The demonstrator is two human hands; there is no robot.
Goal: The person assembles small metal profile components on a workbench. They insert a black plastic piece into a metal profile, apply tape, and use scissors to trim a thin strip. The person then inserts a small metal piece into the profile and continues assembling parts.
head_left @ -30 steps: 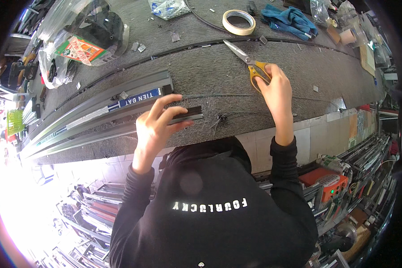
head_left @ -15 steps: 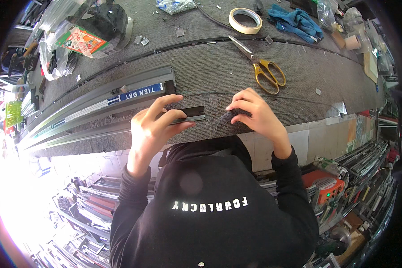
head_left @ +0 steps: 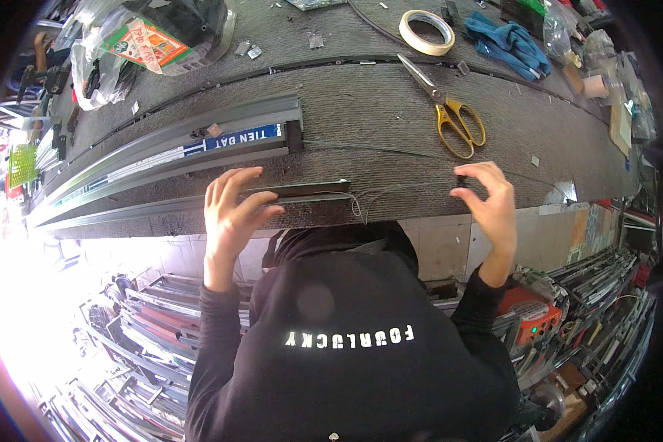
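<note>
A dark metal profile lies along the near edge of the bench, its end toward the middle. My left hand is over this profile, fingers spread and apart, gripping nothing that I can see. Farther right, my right hand holds a small black piece between thumb and forefinger; its exact kind is too small to tell. A thin pale cord loops at the profile's end, and faint strands run toward the right hand. Beyond the hands lie yellow-handled scissors, blades pointing away to the left.
A second grey profile with a blue label lies behind the first. On the carpeted bench are masking tape, a blue cloth and a plastic container. An orange box and metal bars stand below right.
My right hand has moved right, away from the profile's end, with the small black piece. The left hand has shifted slightly left and loosened from the profile. The view has shifted a little.
</note>
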